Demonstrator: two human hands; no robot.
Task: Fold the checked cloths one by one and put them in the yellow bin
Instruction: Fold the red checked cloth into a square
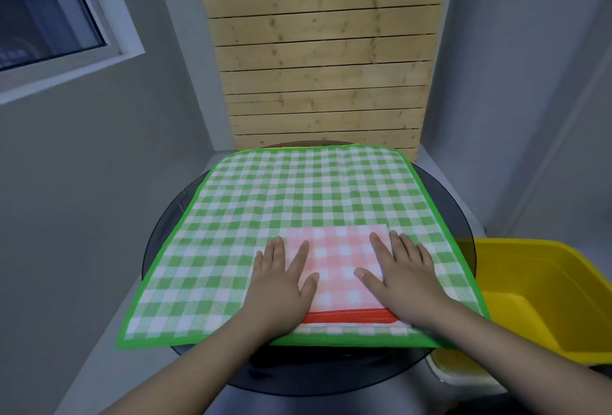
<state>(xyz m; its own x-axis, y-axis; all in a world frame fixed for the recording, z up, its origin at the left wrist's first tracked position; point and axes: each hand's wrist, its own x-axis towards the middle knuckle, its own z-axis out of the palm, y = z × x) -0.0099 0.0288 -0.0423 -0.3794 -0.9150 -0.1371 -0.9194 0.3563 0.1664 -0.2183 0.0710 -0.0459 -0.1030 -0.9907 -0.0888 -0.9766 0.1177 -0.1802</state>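
Note:
A folded red-and-white checked cloth point(337, 265) with a red hem lies near the front of a spread green-and-white checked cloth point(298, 196). My left hand point(281, 279) lies flat with straight fingers on the folded cloth's left edge. My right hand point(404, 275) presses flat on its right edge. The yellow bin point(543, 298) stands low at the right, beside the table, and looks empty in the part I can see.
The cloths lie on a round dark glass table point(165, 216). A thin yellow edge of something point(288, 149) peeks from under the green cloth's far side. A wooden slat panel point(324, 67) rises behind the table, grey walls on both sides, a window point(43, 7) upper left.

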